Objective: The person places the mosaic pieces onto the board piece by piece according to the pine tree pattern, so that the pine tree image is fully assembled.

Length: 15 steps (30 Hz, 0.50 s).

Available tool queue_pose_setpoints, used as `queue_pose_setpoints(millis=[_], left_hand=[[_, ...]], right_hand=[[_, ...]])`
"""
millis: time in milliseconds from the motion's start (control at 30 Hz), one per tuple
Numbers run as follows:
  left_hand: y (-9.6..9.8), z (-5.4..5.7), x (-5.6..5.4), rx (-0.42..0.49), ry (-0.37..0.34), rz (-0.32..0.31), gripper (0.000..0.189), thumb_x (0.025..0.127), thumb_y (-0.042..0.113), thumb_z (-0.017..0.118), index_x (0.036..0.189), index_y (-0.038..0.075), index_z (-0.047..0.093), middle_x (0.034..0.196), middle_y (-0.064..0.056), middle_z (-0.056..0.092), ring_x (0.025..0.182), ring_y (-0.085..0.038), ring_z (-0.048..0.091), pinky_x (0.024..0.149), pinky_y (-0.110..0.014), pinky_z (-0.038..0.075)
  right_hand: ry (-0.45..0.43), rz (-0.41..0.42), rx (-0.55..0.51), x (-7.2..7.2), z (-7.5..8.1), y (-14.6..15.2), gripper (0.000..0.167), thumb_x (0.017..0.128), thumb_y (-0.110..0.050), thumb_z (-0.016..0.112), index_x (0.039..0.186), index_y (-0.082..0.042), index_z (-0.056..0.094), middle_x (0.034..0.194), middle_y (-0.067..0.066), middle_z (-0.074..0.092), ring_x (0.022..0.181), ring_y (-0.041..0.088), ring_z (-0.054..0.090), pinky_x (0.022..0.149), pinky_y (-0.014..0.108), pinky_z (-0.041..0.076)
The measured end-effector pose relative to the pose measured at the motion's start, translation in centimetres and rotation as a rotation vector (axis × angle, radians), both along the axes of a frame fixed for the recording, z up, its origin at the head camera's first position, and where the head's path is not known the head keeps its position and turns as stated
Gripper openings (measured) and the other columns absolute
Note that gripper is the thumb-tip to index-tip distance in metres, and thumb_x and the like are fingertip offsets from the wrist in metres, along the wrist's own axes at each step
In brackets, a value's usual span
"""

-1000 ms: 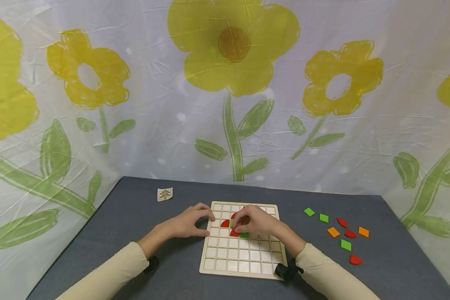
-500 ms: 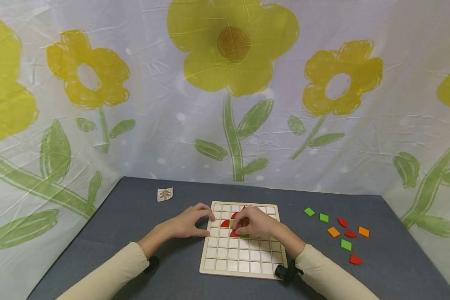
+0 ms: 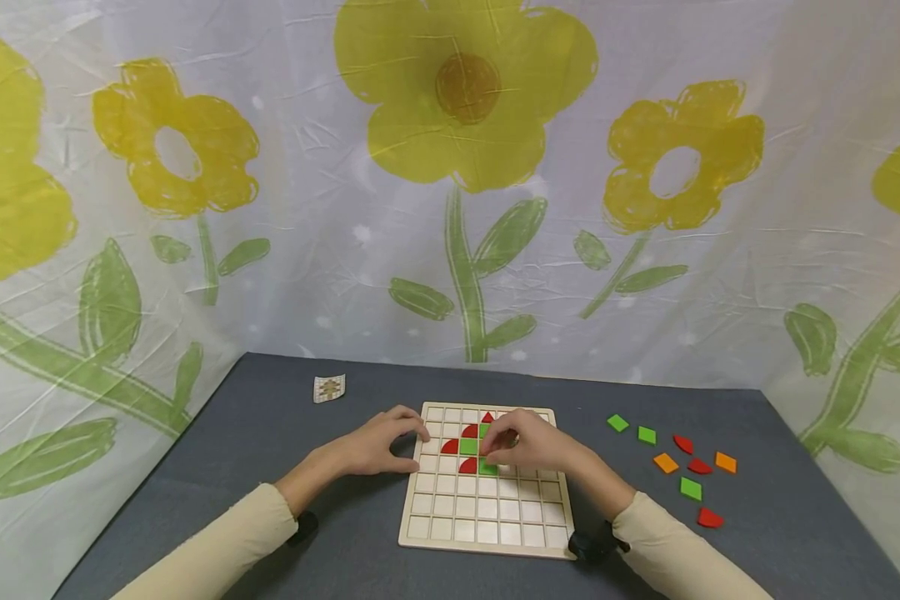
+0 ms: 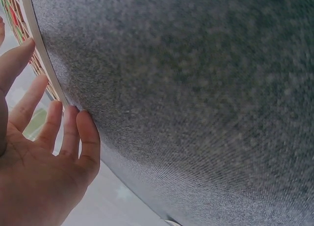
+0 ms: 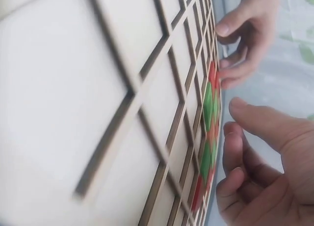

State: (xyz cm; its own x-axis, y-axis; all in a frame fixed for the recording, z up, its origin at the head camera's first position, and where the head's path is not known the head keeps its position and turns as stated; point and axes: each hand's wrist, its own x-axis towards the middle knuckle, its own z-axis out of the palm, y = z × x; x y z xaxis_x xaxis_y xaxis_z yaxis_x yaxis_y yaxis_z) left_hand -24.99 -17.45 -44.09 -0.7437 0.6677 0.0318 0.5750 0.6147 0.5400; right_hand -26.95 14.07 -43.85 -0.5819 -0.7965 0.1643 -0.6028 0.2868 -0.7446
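Observation:
A pale wooden grid board (image 3: pixel 457 504) lies on the table in the head view. In its upper middle cells sit several red and green pieces, among them a red quarter-circle tile (image 3: pixel 450 447), a green square tile (image 3: pixel 468 447) and a red triangle tile (image 3: pixel 488 417). My left hand (image 3: pixel 382 442) rests thumb and fingertips against the board's left edge, the fingers spread in the left wrist view. Over the tiles hovers my right hand (image 3: pixel 528 442); the right wrist view has its thumb and fingers apart with nothing between them. It hides some cells on the right.
Loose tiles lie to the right of the board: several green squares (image 3: pixel 691 489), red quarter-circles (image 3: pixel 709 517) and two orange squares (image 3: pixel 665 462). A small pattern card (image 3: pixel 329 388) lies at the back left. A flowered cloth (image 3: pixel 307 250) hangs behind the dark table (image 3: pixel 330 550).
My right hand has drawn back slightly to the right, uncovering more of the red and green tiles on the board. My left hand stays at the board's edge.

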Motion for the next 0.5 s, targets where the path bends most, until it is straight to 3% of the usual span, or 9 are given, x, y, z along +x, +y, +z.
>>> queue_pose_setpoints(millis=[267,500], left_hand=[[-0.1,-0.1,-0.2,-0.002,-0.003,0.002,0.034,0.093,0.021,0.078,0.122,0.009,0.065,0.137,-0.017,0.047,0.129,-0.04,0.045,0.103,-0.061,0.035],[-0.1,-0.2,-0.1,-0.003,-0.005,0.004,0.035,0.093,0.022,0.078,0.122,0.01,0.065,0.137,-0.016,0.047,0.129,-0.04,0.045,0.103,-0.061,0.035]], right_hand=[[0.018,-0.026,0.017,0.4,0.2,2.3,0.003,0.093,-0.004,0.075,0.096,-0.004,0.076,0.087,-0.002,0.07,0.074,0.015,0.062,0.069,0.03,0.054],[0.017,-0.048,0.004,0.9,0.2,4.8,0.008,0.094,-0.007,0.075,0.1,-0.004,0.076,0.094,0.002,0.072,0.076,0.017,0.064,0.069,0.032,0.055]])
